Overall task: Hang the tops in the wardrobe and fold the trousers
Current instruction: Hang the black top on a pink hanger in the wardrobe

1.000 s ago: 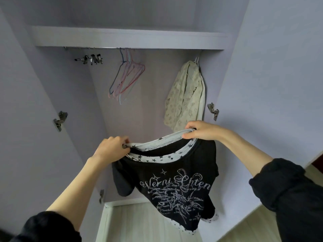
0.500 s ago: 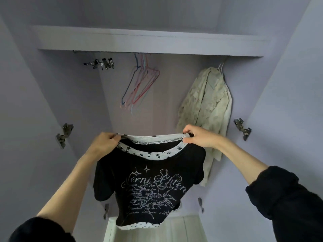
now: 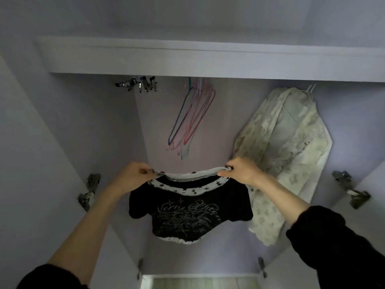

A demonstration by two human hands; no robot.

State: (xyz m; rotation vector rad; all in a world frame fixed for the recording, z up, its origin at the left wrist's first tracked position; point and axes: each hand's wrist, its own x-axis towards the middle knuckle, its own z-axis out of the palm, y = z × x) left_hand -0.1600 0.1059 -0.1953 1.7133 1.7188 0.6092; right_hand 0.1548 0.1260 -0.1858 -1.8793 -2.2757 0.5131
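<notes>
I hold a black short-sleeved top (image 3: 187, 215) with white script print and a white star-patterned neckline up inside the open wardrobe. My left hand (image 3: 133, 176) pinches the left end of the neckline and my right hand (image 3: 241, 172) pinches the right end, stretching it wide. Above and behind the top, several empty thin wire hangers (image 3: 191, 119) in blue, pink and red hang from the rail. A pale floral top (image 3: 281, 155) hangs on a white hanger at the right, just behind my right hand.
A white shelf (image 3: 208, 59) crosses above the rail. Metal clip hangers (image 3: 139, 84) hang at the upper left. Door hinges (image 3: 89, 190) (image 3: 352, 190) stick out on both side walls. The wardrobe floor (image 3: 200, 282) shows at the bottom.
Both hands have raised the black top higher and further into the wardrobe, closer under the empty hangers. My view has tilted upward.
</notes>
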